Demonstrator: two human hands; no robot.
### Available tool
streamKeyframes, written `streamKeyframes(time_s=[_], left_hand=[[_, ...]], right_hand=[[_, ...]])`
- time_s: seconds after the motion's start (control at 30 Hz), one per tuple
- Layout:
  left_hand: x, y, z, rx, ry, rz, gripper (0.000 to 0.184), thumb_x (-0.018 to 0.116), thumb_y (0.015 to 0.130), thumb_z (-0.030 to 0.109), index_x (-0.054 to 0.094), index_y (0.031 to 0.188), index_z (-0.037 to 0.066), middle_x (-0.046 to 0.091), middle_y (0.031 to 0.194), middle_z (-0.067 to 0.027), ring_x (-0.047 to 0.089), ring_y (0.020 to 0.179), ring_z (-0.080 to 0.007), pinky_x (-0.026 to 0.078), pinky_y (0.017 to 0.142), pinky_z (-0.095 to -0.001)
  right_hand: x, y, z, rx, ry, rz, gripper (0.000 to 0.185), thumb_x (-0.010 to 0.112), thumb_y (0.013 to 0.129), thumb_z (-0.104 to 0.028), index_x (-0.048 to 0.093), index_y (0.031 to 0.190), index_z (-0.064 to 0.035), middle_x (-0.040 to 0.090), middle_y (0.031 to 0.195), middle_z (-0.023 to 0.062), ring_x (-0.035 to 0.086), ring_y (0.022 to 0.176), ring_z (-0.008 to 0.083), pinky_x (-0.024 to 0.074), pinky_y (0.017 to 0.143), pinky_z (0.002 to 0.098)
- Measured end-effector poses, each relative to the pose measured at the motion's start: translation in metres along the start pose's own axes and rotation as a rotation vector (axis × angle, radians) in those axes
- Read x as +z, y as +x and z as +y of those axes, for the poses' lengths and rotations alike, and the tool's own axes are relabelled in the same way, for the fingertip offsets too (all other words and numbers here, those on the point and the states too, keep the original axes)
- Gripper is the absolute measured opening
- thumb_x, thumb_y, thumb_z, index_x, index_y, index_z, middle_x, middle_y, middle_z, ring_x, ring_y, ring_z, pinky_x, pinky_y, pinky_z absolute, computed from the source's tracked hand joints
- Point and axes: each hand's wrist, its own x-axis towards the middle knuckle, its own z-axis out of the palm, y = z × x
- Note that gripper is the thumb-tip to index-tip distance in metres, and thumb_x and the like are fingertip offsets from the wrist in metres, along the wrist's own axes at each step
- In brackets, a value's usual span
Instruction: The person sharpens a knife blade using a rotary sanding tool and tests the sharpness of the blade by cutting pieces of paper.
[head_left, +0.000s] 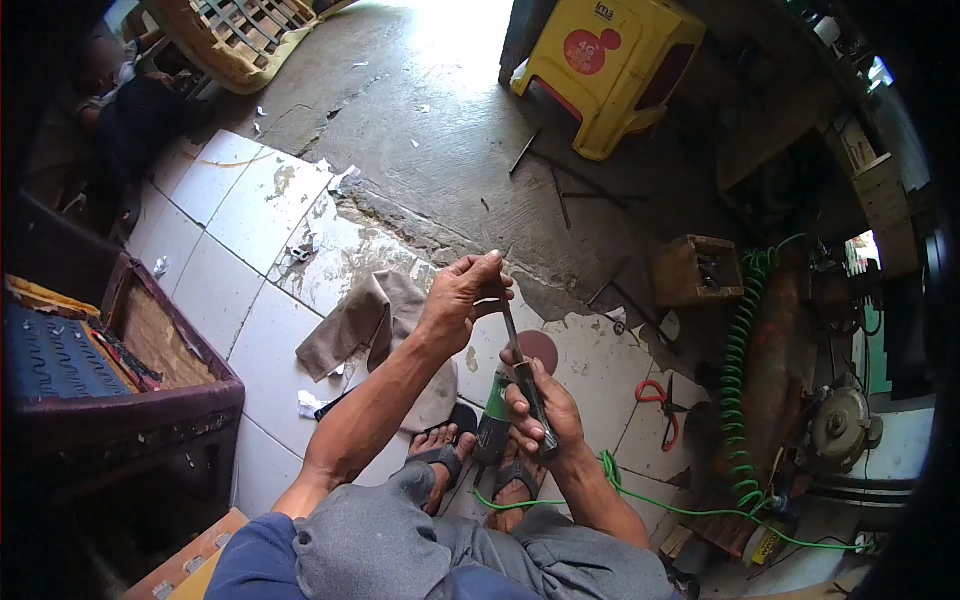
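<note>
At mid-frame, the left hand (pixel 467 297) pinches a thin shaft whose dark handle (pixel 535 407) the right hand (pixel 548 405) grips. Red-handled scissors (pixel 660 408) lie lower right; a yellow stool (pixel 605 75) stands upper right.

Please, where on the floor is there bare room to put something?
Bare white tiles lie between the maroon upholstered frame and the beige cloth. Grey concrete left of the yellow plastic stool has only small scraps. It is crowded at right, around the square wooden box, red-handled scissors and coiled green hose.
</note>
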Motion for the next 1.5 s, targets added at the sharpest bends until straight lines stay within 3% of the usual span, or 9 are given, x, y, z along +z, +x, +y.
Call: streamKeyframes(time_s=[0.3,0.5,0.73,0.8,1.23,1.4,1.43,1.5], left_hand=[[-0.001,-0.001,0.003,0.005,-0.027,0.023,0.036,0.073,0.099,0.041,0.064,0.108,0.008,0.071,0.092,-0.0082,0.071,0.086,-0.0218,0.058,0.079,-0.0393],[-0.003,0.014,0.009,0.036,-0.016,0.067,0.032,0.072,0.099,0.043,0.067,0.099,0.011,0.074,0.086,-0.0058,0.073,0.08,-0.0186,0.06,0.076,-0.0376],[-0.003,0.017,0.011,0.036,-0.018,0.073,0.031,0.071,0.1,0.042,0.067,0.099,0.012,0.073,0.085,-0.0061,0.073,0.079,-0.019,0.06,0.076,-0.0372],[0.0,0.014,0.015,0.001,-0.076,0.085,0.036,0.075,0.097,0.04,0.066,0.104,0.006,0.069,0.089,-0.0089,0.069,0.082,-0.0218,0.057,0.079,-0.0395],[-0.004,0.022,0.011,-0.008,-0.064,0.122,0.033,0.076,0.096,0.037,0.067,0.102,0.006,0.071,0.088,-0.0102,0.069,0.081,-0.0229,0.057,0.08,-0.0407],[-0.003,0.015,0.01,-0.018,-0.109,0.075,0.045,0.065,0.102,0.047,0.063,0.116,0.004,0.071,0.106,-0.0152,0.069,0.094,-0.0256,0.057,0.087,-0.0426],[-0.001,0.007,0.008,-0.019,-0.109,0.074,0.045,0.065,0.102,0.047,0.063,0.116,0.004,0.071,0.106,-0.0152,0.069,0.094,-0.0256,0.057,0.087,-0.0426],[0.005,-0.016,-0.003,0.012,-0.035,-0.097,0.05,0.059,0.105,0.048,0.061,0.126,0.002,0.069,0.118,-0.0183,0.068,0.101,-0.0278,0.056,0.091,-0.044]], right_hand=[[0.002,-0.003,0.003,0.007,0.009,0.013,0.049,0.034,0.115,-0.039,0.044,0.145,-0.0022,0.055,0.076,0.0062,0.047,0.041,0.0079,0.049,0.037,0.0249],[0.002,-0.003,0.002,0.005,0.01,0.004,0.049,0.034,0.115,-0.039,0.043,0.146,-0.002,0.055,0.076,0.0064,0.048,0.041,0.0085,0.0488,0.036,0.0252],[0.002,-0.004,0.002,0.007,0.012,0.006,0.048,0.033,0.116,-0.038,0.043,0.146,-0.0016,0.055,0.076,0.0068,0.047,0.041,0.0087,0.0483,0.036,0.0255],[0.002,-0.003,0.002,0.007,0.005,0.015,0.048,0.033,0.116,-0.038,0.043,0.146,-0.0015,0.055,0.076,0.0069,0.047,0.041,0.0087,0.0483,0.036,0.0256],[-0.001,-0.002,0.002,0.006,0.002,0.004,0.048,0.033,0.116,-0.037,0.044,0.146,-0.0017,0.054,0.076,0.0065,0.047,0.042,0.0083,0.0483,0.037,0.0253],[0.001,-0.005,0.001,-0.015,-0.071,0.014,0.047,0.035,0.115,-0.038,0.044,0.146,-0.0031,0.055,0.076,0.0069,0.049,0.043,0.009,0.0491,0.038,0.0257],[0.006,-0.006,0.0,-0.058,-0.195,0.099,0.047,0.037,0.115,-0.039,0.045,0.146,-0.0042,0.056,0.077,0.0067,0.05,0.044,0.0092,0.0497,0.038,0.026],[0.012,-0.007,0.0,-0.103,-0.317,0.187,0.047,0.038,0.115,-0.039,0.046,0.146,-0.0053,0.057,0.077,0.0065,0.051,0.045,0.0094,0.0504,0.039,0.0262]])
